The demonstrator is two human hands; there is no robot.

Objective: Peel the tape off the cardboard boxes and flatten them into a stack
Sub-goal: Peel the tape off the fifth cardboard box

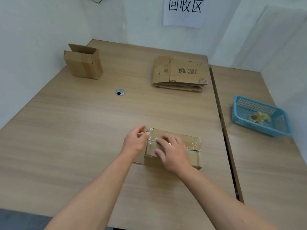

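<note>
The big tabletop (74, 146) has a stack of flat boxes (179, 72) far back on the right. An open box (84, 63) stands far back on the left. The taped box (192, 157) sits close in front, its long side going left to right. The right hand (172, 151) lies flat on top, fingers straight, pressing down. The left hand (134, 141) is at the box's left end, pinching the loose tape (152, 130). The tape runs off to the right, so the pull likely goes that way.
</note>
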